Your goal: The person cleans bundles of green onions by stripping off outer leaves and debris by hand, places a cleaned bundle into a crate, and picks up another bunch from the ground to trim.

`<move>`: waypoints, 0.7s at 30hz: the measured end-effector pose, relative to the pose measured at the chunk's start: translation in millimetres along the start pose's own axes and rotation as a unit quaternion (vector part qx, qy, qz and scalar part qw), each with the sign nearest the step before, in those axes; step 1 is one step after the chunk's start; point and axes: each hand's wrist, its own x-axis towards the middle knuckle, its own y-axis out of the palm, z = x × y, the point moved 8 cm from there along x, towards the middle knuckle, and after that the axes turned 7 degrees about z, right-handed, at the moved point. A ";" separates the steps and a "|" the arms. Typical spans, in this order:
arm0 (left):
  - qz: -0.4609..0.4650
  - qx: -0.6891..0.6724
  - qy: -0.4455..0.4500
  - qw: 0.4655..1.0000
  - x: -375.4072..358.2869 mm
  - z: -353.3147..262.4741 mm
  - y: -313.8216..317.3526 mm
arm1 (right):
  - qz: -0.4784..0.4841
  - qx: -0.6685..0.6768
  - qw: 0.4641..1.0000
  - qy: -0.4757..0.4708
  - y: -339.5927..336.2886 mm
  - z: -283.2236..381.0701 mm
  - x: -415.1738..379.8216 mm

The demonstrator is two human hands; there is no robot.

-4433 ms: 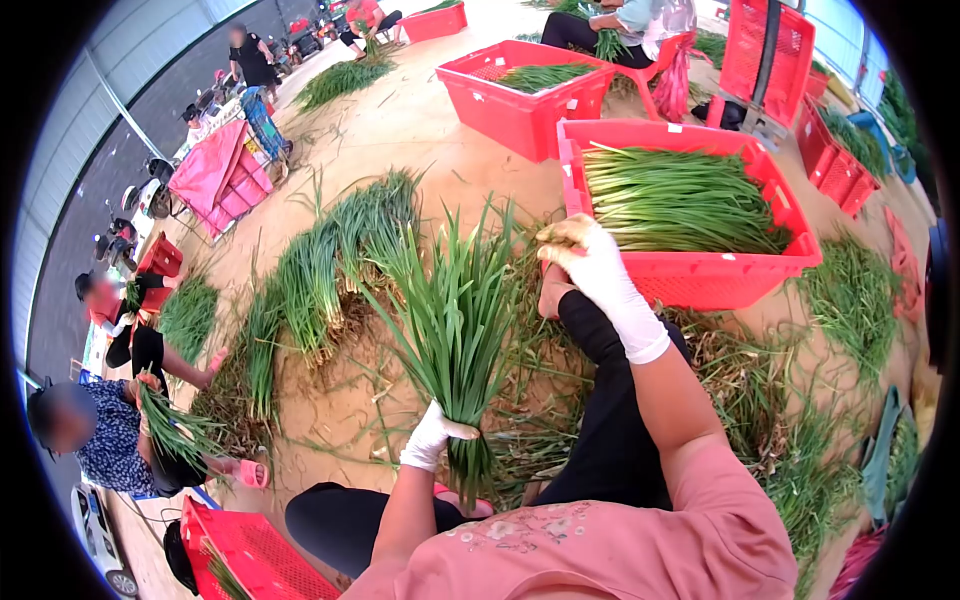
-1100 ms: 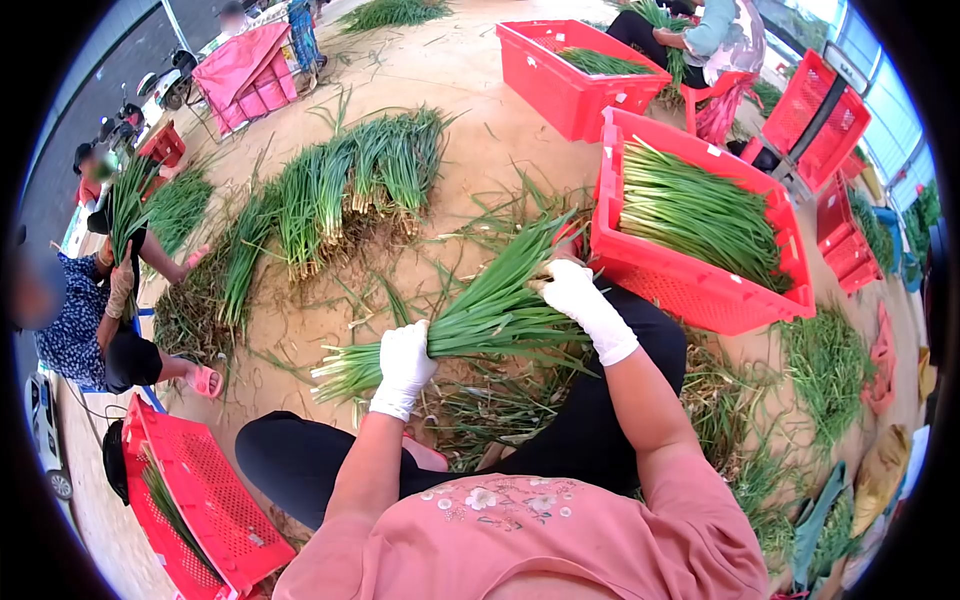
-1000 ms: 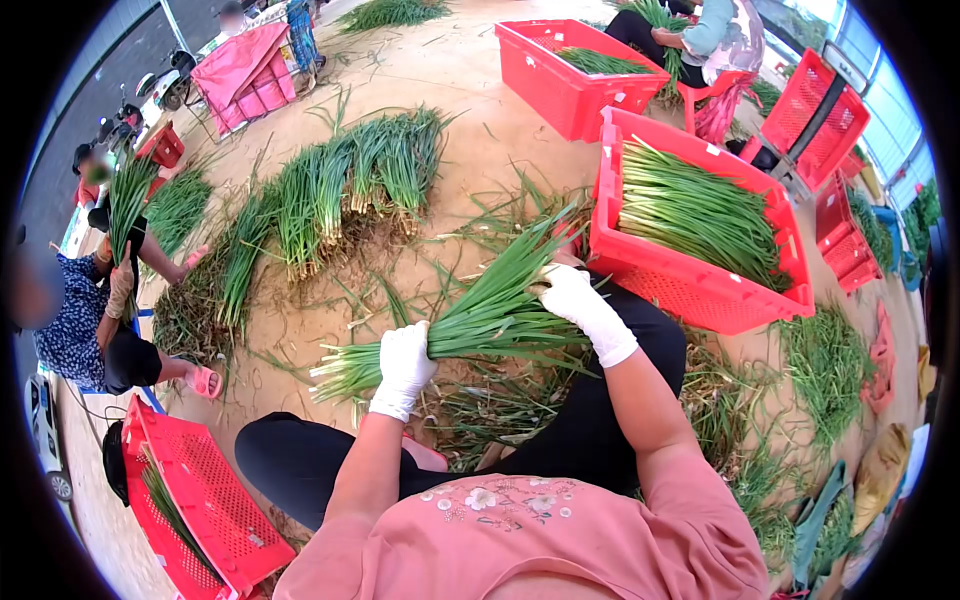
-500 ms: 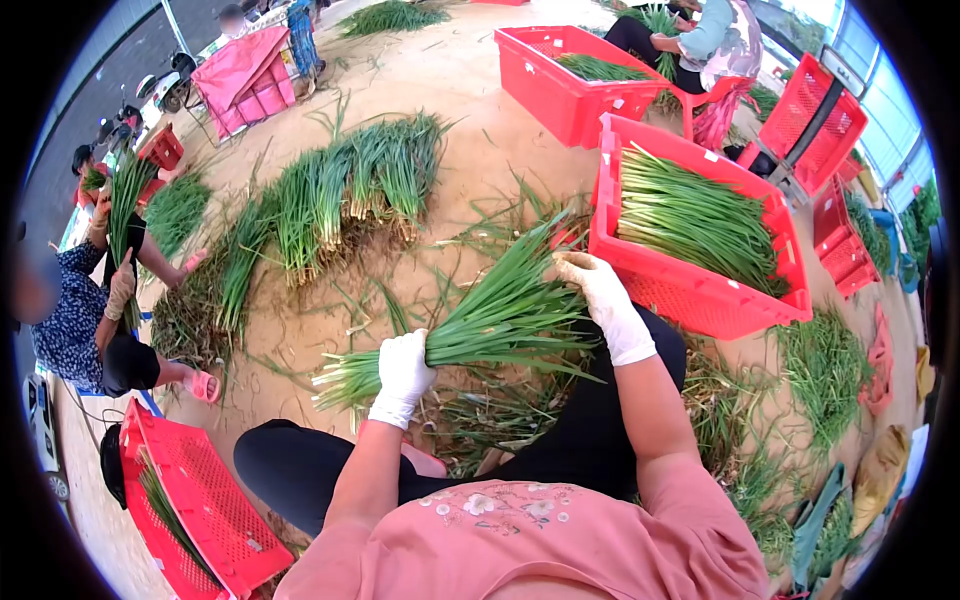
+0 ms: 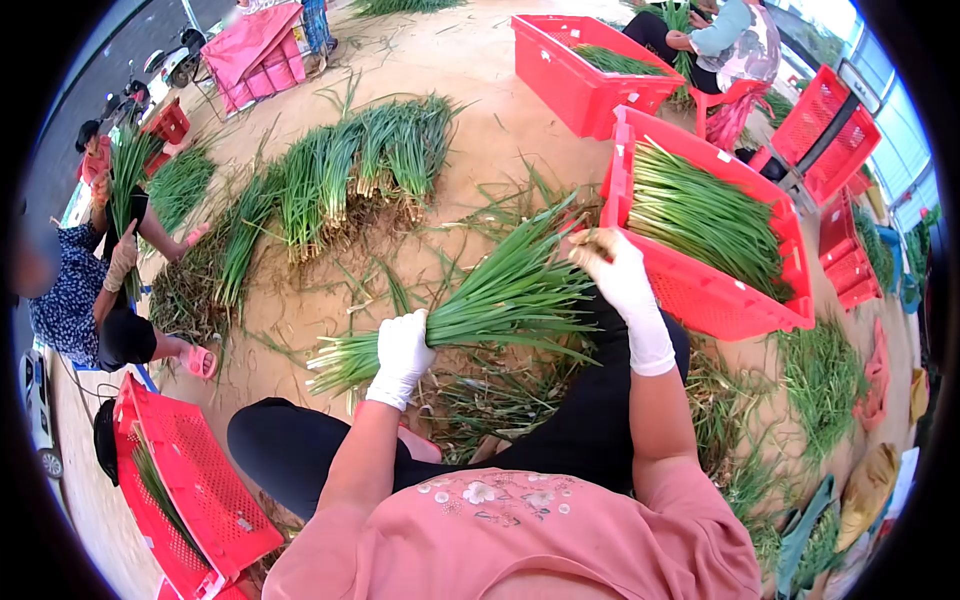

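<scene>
My left hand (image 5: 403,347), in a white glove, is closed around a bunch of garlic chives (image 5: 500,305) near its pale stem ends. The green leaves fan out up and to the right over my lap. My right hand (image 5: 612,268), also gloved, is beside the leaf tips with thumb and fingers pinched together. Whatever may be between those fingers is too small to make out. Loose leaves and trimmings (image 5: 495,405) lie on the ground below the bunch.
A red crate (image 5: 700,290) of chives stands at my right, another red crate (image 5: 570,100) behind it. Bunched chives (image 5: 345,180) lie in a row ahead. At left sits a co-worker (image 5: 75,300) holding chives, near a red crate (image 5: 205,470). Another person (image 5: 735,50) works at the back right.
My right hand has drawn slightly right and away from the leaf tips, its fingers now curled into a pinch. My left hand keeps its hold on the bunch. The view has shifted slightly.
</scene>
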 end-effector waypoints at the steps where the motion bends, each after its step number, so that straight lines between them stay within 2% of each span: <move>1: 0.009 0.008 -0.004 1.000 2.2 0.5 1.4 | 0.060 -0.092 0.993 -0.052 15.5 26.6 -8.9; 2: 0.009 0.014 -0.007 1.000 2.9 0.3 2.0 | 0.103 -0.121 0.985 -0.063 34.7 34.8 -16.8; 5: 0.011 0.013 -0.004 1.000 4.0 -1.3 2.9 | 0.120 -0.265 0.933 -0.210 90.8 35.2 -30.2; 6: 0.012 0.015 0.000 1.000 4.3 -1.3 2.6 | 0.117 -0.263 0.935 -0.208 91.8 27.0 -27.2; 8: -0.011 0.000 0.000 1.000 2.6 0.7 -1.5 | -0.064 -0.428 0.878 -0.206 63.4 24.4 -18.3; 9: -0.013 0.000 0.003 1.000 1.5 3.5 -0.7 | -0.132 -0.402 0.889 -0.172 34.9 20.4 -12.9; 11: -0.080 -0.036 -0.002 0.996 -2.3 15.0 -9.5 | -0.204 -0.368 0.902 -0.091 -17.3 -9.5 -6.5; 12: -0.107 -0.051 -0.004 0.993 -4.0 17.0 -18.1 | -0.137 -0.332 0.932 0.044 -38.2 -22.2 -1.6; 13: -0.113 -0.050 -0.001 0.992 -4.6 17.6 -22.0 | -0.120 -0.169 0.967 0.150 -54.7 -49.1 -3.8; 15: -0.139 -0.097 -0.007 0.986 -4.0 23.7 -30.6 | -0.167 0.068 0.977 0.111 -64.9 -57.7 -5.5; 16: -0.153 -0.121 -0.008 0.981 -3.0 26.4 -32.5 | -0.174 0.148 0.972 0.062 -67.3 -52.0 -3.9; 17: -0.157 -0.121 -0.002 0.980 -2.8 25.7 -33.2 | -0.180 0.148 0.971 0.058 -68.4 -49.7 -3.2; 19: -0.160 -0.169 -0.004 0.973 -1.8 21.4 -44.6 | -0.077 0.402 0.910 0.067 -41.8 -43.3 4.7; 21: -0.166 -0.152 0.007 0.974 -3.7 15.1 -47.7 | 0.039 0.490 0.870 0.036 -19.5 -32.8 17.6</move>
